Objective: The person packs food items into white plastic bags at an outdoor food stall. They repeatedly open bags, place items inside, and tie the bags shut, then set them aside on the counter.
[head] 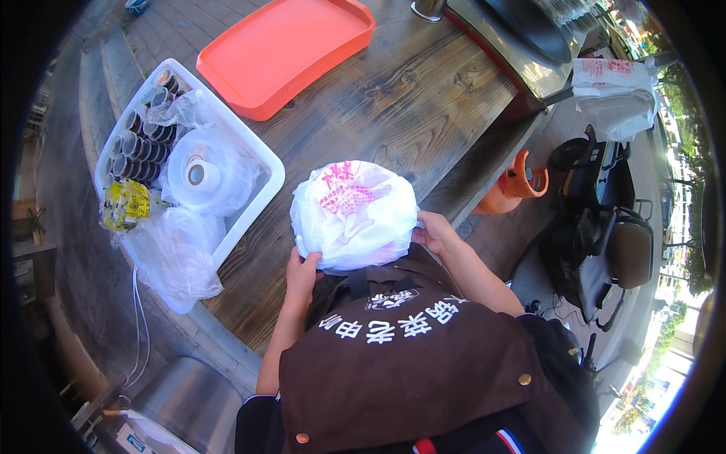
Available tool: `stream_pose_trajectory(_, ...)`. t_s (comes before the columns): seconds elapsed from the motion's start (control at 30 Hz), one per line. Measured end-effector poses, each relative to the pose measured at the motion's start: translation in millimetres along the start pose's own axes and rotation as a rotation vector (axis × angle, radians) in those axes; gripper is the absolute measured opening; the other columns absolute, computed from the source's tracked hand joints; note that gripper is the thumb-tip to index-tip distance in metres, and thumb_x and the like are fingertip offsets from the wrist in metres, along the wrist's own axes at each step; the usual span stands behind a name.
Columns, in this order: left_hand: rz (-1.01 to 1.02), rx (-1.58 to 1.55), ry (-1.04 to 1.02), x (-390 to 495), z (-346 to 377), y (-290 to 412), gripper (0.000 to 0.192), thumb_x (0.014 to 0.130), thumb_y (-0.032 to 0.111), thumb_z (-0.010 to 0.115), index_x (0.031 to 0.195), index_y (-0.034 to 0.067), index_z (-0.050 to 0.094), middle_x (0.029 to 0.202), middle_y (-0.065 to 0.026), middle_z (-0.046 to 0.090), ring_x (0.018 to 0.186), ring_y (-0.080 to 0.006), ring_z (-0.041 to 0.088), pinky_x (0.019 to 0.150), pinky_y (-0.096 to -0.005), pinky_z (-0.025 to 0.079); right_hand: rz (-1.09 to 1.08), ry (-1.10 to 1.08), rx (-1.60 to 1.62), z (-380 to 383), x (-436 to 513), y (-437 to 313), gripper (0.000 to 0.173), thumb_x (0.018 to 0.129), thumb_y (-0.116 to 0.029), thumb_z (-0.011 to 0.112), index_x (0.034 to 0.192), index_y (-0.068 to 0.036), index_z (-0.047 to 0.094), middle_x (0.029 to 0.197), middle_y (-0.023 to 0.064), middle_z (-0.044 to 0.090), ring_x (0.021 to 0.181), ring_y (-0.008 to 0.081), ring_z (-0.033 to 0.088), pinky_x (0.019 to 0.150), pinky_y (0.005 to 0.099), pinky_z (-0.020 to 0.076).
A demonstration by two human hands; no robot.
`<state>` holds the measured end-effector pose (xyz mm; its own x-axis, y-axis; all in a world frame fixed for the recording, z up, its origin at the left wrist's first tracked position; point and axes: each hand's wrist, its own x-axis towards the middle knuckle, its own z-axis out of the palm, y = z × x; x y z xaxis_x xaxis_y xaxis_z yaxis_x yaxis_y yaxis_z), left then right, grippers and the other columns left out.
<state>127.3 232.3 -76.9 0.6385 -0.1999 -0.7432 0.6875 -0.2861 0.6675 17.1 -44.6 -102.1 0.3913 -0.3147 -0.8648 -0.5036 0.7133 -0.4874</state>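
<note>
A white plastic bag with red print [354, 213], rounded by whatever is inside it, is at the near edge of the dark wooden table [363, 130]. My left hand [302, 272] grips its lower left side, thumb on top. On its right side, my right hand [434, 231] holds the plastic with the fingers partly hidden behind it. The contents of the bag cannot be made out. A brown apron [397, 369] with white lettering lies just below the bag.
To the left stands a white plastic bin [249, 153] with small lidded cups [142, 147], a plastic film roll [207, 173] and clear bags. Stacked orange trays [289, 51] lie beyond. White bags [615, 99] hang at right, above a scooter [601, 227]; an orange gas cylinder [505, 190] stands beside the table.
</note>
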Motion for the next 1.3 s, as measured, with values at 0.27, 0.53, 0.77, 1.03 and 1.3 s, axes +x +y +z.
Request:
stream_pose_trajectory(0.27,0.366,0.712,0.014,24,-15,-44,0.027,0.079,0.02,0.055,0.093,-0.001,0.063,0.083,-0.0106,0.065,0.068,-0.0185,0.061,0.052,-0.0303,0.048,-0.054,0.047,-0.421,-2,-20,4,0.018,0.086,-0.019,0.06,0.089,-0.002,0.06,0.073,0.0051,0.059,0.057,0.0127,0.058,0.049,0.0252,0.0519)
stream_pose_trajectory(0.53,-0.287,-0.196,-0.397,20,-1,-38,0.034,0.074,0.007,0.063,0.105,-0.004,0.057,0.085,-0.0091,0.066,0.074,-0.0164,0.064,0.063,-0.0269,0.048,0.168,-0.062,0.0,-17,-1,25,0.022,0.087,-0.02,0.061,0.099,-0.002,0.061,0.086,0.006,0.062,0.076,0.0159,0.062,0.071,0.0334,0.0553)
stream_pose_trajectory(0.77,-0.077,0.109,-0.236,11,18,-36,0.051,0.072,0.0,0.064,0.12,-0.01,0.052,0.105,-0.0151,0.064,0.092,-0.0244,0.064,0.078,-0.033,0.05,-0.138,-0.087,-0.201,7,-12,20,0.03,0.076,-0.001,0.061,0.105,0.006,0.062,0.097,0.0134,0.065,0.088,0.0263,0.066,0.074,0.0355,0.0575)
stream_pose_trajectory(1.03,-0.141,-0.13,-0.199,13,30,-35,0.048,0.077,0.003,0.062,0.123,-0.007,0.051,0.121,-0.0166,0.058,0.105,-0.0235,0.059,0.083,-0.0332,0.049,-0.194,-0.212,-0.801,14,-13,10,0.026,0.075,-0.013,0.066,0.098,0.0,0.065,0.08,0.0166,0.067,0.068,0.022,0.068,0.055,0.0326,0.0542)
stream_pose_trajectory(1.3,0.026,0.412,0.064,49,26,-40,0.019,0.085,0.014,0.061,0.093,-0.003,0.064,0.064,-0.0109,0.063,0.044,-0.016,0.055,0.038,-0.0287,0.038,-0.463,0.139,-1.071,13,29,39,0.019,0.083,-0.016,0.057,0.094,-0.001,0.06,0.085,0.0201,0.067,0.071,0.0284,0.066,0.06,0.0393,0.0515)
